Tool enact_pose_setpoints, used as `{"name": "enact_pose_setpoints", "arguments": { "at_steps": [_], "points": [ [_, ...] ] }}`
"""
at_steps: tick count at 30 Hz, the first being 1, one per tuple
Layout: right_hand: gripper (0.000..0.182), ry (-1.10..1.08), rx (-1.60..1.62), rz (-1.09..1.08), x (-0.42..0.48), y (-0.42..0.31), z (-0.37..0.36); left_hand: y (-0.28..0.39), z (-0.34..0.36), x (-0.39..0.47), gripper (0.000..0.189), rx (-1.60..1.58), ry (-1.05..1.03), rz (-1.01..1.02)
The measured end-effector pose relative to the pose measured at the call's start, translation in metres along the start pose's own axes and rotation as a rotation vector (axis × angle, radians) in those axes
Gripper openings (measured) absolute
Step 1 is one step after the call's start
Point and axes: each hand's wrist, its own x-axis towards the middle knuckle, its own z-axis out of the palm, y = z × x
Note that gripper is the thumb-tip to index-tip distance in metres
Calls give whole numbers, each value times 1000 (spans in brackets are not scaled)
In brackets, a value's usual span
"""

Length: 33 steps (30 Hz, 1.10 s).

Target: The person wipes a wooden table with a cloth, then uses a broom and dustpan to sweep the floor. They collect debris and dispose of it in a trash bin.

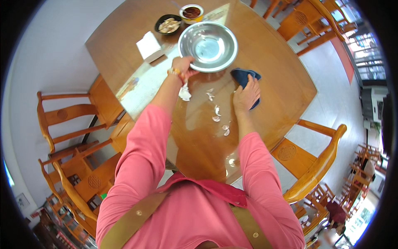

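My left hand [183, 68] grips the near left rim of a stainless steel bowl [230, 53], thumb over the edge. Below that hand lies a crumpled white tissue [185, 93]. My right hand [247, 93] rests on a folded dark blue cloth [241, 76], its fingers pressed on it against the wooden table [199, 130]. Between my arms, several whitish scraps that look like garlic peel or cloves [216, 110] are scattered in a loose line on the glossy tabletop.
Behind the steel bowl stand a dark bowl of pale pieces [169, 26] and a pot of dark red sauce [191, 13] with a spoon. A white napkin box [149, 45] sits at the left. Wooden chairs [295, 154] flank the table.
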Motion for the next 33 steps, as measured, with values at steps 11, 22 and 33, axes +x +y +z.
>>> {"name": "enact_pose_setpoints", "arguments": {
  "at_steps": [11, 22, 33],
  "points": [
    [44, -117, 97, -303, 91, -53, 71, -37, -268, -266, 42, -158, 331, 138],
    [46, -213, 598, -699, 78, -187, 148, -167, -362, -339, 40, -687, 622, -12],
    [45, -402, 256, -886, 65, -134, 117, -222, -398, -255, 30, -495, 646, 123]
  ]
}}
